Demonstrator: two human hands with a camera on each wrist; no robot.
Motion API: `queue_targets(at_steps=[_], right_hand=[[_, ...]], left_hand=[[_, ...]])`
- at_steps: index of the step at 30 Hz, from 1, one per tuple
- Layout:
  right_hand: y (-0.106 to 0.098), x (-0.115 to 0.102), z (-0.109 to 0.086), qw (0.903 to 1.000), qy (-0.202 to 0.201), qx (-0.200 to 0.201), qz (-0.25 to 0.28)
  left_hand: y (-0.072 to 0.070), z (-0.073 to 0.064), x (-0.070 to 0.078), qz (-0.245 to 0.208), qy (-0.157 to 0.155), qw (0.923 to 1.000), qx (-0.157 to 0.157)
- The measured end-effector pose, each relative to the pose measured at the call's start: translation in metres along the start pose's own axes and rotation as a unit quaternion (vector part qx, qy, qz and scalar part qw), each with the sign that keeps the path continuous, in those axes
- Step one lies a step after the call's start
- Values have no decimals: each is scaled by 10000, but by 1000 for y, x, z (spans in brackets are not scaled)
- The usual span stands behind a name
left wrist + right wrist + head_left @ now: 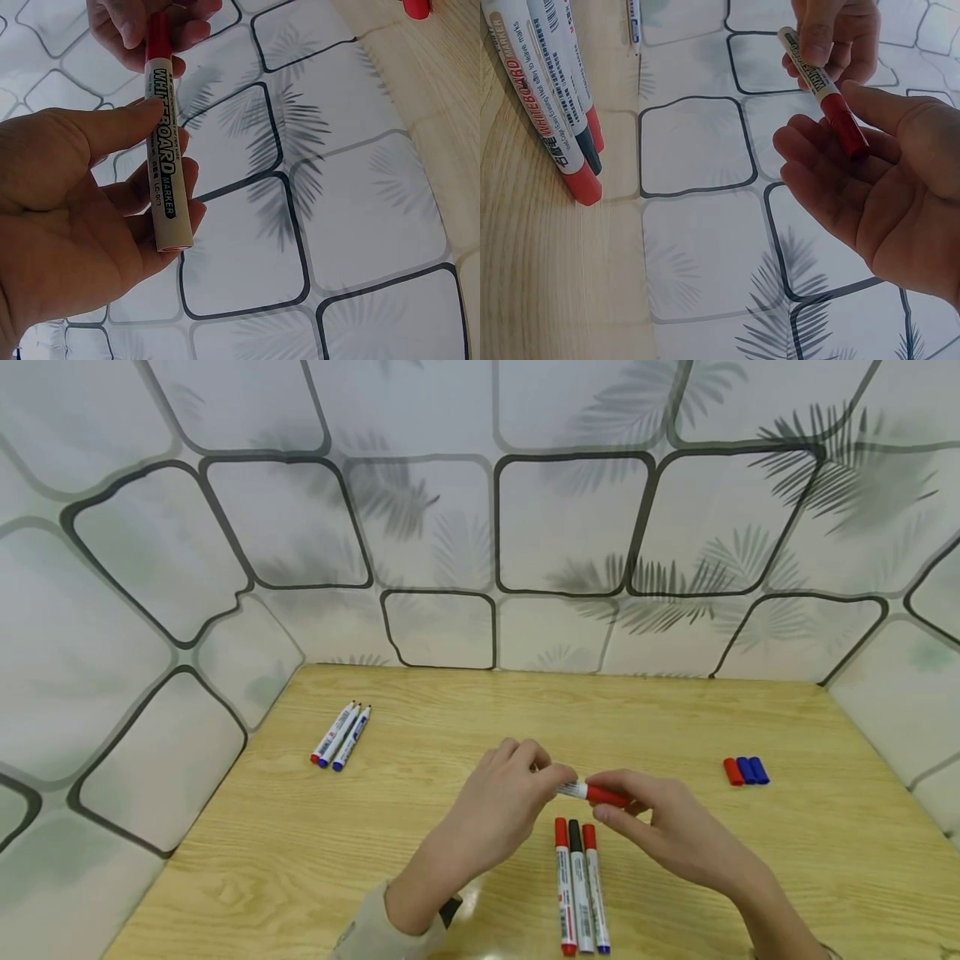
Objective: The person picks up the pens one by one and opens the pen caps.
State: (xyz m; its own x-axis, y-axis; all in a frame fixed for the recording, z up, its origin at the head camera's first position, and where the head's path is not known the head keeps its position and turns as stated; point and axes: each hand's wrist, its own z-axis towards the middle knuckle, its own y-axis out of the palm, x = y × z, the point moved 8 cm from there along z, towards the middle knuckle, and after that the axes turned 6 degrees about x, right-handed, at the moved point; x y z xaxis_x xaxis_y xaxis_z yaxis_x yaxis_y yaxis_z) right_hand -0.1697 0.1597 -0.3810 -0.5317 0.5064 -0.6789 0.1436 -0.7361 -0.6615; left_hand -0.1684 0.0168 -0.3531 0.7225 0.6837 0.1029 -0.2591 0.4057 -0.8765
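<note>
Pinching a marker (166,161) mid-dial, the left hand (498,810) meets the right hand (675,831), curled round its seated red cap (606,796): bare pens (341,737) at nine o'clock and loose caps (746,770) at three seem done, three capped pens (581,889) at six left.

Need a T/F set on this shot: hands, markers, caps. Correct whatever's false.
1. The left hand holds the marker by its white barrel. True.
2. The marker's cap is blue. False: it is red.
3. The near markers have two red caps and a black one between them. True.
4. The loose caps lie left of both hands. False: they lie to the right.
5. The far-left markers are all capped. False: their tips are bare.
</note>
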Motion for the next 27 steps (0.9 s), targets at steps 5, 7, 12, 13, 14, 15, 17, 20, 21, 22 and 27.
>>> queue_targets(at_steps=[5,7,12,13,14,15,17,20,21,22,27], right_hand=[[-1,-2,0,10000,-34,58,-24],[-1,-1,0,10000,20,68,-50],[0,0,0,9999,104,-24,-91],[0,0,0,9999,98,-47,-86],[1,0,0,9999,82,-62,-72],[1,0,0,9999,59,-71,-42],[1,-1,0,10000,-3,-76,12],[2,-2,0,9999,-63,-111,6],[3,-2,-1,9999,-59,-139,-1],[3,-1,-1,9998,-54,-170,-10],[6,-1,-1,9996,-33,-269,-94]], left_hand=[[0,0,1,-19,28,10000,-31],[0,0,2,-28,38,10000,-46],[0,0,3,-2,81,9999,-110],[1,0,3,7,90,9999,-136],[1,-1,3,30,105,9998,-167],[2,-1,4,66,133,9997,-197],[3,-1,5,140,234,9993,-260],[4,-1,7,252,435,9982,-322],[5,-2,8,303,513,9977,-323],[5,-2,8,342,589,9972,-321],[5,-2,10,599,898,9940,-195]])
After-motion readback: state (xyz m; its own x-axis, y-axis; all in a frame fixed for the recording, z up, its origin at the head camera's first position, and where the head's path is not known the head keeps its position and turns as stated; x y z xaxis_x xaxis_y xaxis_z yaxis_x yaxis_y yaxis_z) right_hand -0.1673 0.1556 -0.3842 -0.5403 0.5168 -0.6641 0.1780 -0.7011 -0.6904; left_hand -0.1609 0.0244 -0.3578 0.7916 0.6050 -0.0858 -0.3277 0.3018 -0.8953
